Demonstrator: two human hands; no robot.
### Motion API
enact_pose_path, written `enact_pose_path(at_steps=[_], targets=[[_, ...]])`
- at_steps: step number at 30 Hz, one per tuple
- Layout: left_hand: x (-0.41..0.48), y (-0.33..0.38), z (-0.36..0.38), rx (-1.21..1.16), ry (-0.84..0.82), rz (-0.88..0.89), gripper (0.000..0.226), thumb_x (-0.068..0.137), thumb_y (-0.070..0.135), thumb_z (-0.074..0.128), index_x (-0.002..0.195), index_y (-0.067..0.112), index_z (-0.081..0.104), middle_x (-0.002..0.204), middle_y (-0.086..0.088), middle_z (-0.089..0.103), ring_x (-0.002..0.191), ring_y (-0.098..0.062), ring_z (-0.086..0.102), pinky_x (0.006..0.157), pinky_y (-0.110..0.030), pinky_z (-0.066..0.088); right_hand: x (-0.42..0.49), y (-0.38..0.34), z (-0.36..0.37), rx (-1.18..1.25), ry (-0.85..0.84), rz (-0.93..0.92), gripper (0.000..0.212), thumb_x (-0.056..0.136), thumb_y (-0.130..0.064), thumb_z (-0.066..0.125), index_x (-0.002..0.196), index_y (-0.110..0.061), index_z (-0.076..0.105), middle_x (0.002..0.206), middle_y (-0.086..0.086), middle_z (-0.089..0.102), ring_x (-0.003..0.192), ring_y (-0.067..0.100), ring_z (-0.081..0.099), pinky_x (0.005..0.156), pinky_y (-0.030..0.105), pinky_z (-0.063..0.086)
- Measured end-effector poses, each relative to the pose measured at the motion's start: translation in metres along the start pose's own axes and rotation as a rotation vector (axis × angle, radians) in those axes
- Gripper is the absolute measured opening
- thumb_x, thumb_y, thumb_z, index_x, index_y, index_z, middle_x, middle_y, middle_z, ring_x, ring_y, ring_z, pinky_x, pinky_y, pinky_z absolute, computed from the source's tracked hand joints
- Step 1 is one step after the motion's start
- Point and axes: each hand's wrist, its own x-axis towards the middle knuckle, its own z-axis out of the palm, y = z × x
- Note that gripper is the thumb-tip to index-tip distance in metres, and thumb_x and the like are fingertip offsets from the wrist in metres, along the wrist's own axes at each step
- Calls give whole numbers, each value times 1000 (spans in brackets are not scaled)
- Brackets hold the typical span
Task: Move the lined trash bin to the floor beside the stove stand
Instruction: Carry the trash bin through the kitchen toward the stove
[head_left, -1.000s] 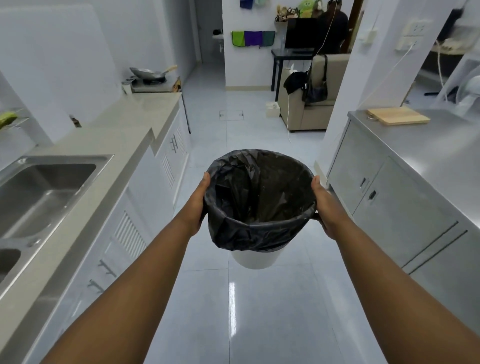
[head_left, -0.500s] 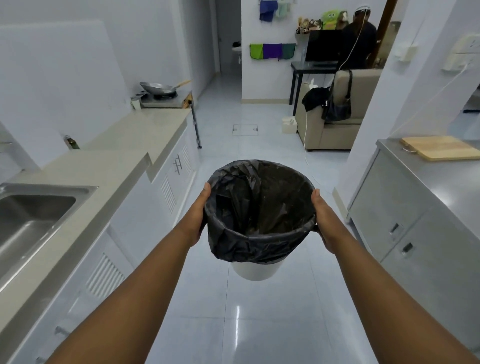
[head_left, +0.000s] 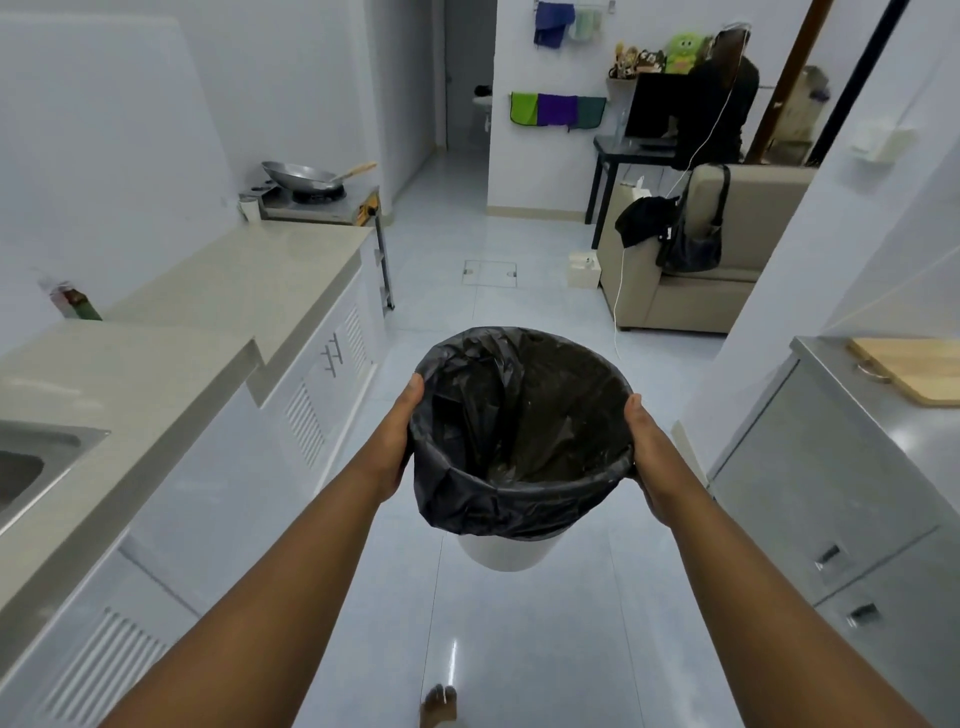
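I carry a white trash bin (head_left: 506, 555) lined with a black plastic bag (head_left: 519, 431) in front of me, well above the floor. My left hand (head_left: 397, 439) grips its left rim and my right hand (head_left: 649, 462) grips its right rim. The bin looks empty inside. The stove stand (head_left: 382, 260), a metal frame with a burner and a wok (head_left: 306, 176) on top, stands at the far end of the left counter, some way ahead of the bin.
A beige counter (head_left: 218, 291) with white cabinets and a sink (head_left: 31, 467) runs along the left. A steel cabinet (head_left: 831, 467) with a wooden board (head_left: 914, 369) is on the right. Ahead stand a sofa (head_left: 691, 280) and a white box (head_left: 584, 267) on the floor. My bare foot (head_left: 439, 704) shows below.
I have walked forward along the aisle with the bin held in both hands. The sink has slid back on the left and the stove stand is nearer.
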Motion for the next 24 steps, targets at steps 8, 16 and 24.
enact_pose_path(at_steps=[8, 16, 24], targets=[[146, 32, -45, 15, -40, -32, 92, 64, 93, 48, 138, 40, 58, 128, 16, 69, 119, -3, 60, 91, -22, 46, 134, -28, 16, 12, 65, 32, 97, 69, -93, 32, 147, -36, 37, 145, 1, 48, 132, 26, 48, 105, 42, 44], [268, 61, -82, -2, -48, -28, 91, 69, 89, 45, 140, 34, 58, 136, 6, 66, 129, -14, 56, 112, -38, 38, 252, -49, 34, 25, 92, 48, 93, 75, -87, 29, 150, -33, 34, 153, 6, 42, 135, 28, 45, 110, 50, 39], [392, 72, -91, -7, -31, -21, 89, 70, 89, 47, 138, 33, 60, 135, 7, 67, 130, -16, 56, 113, -40, 38, 387, -56, 19, 36, 64, 53, 105, 62, -97, 33, 148, -37, 36, 150, 1, 46, 134, 26, 46, 110, 47, 39]])
